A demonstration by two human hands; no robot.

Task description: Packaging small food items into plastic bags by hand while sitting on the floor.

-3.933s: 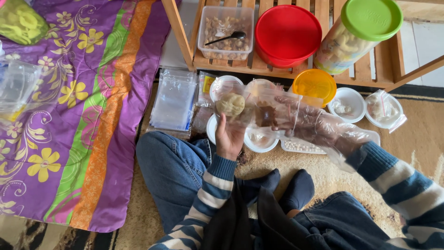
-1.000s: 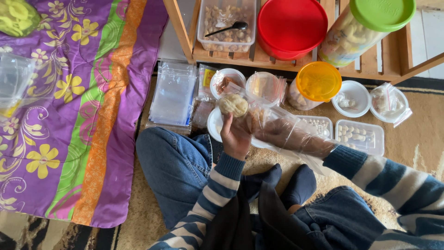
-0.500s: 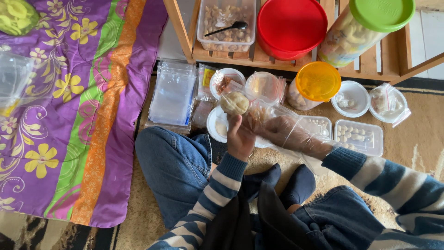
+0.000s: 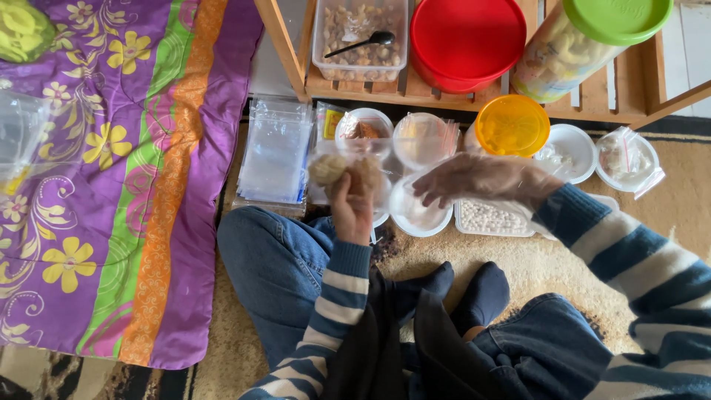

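Left hand pinches a clear bag of tan snack; gloved right hand, fingers spread, has pulled out to 3 o'clock, above the crowded white bowls.

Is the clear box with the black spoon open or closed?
Open: the clear box has no lid, and the black spoon lies on the nuts inside.

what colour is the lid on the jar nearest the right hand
Orange-yellow lid, by the gloved right hand; head view.

White bowls and orange-lidded jar crowd the rug ahead
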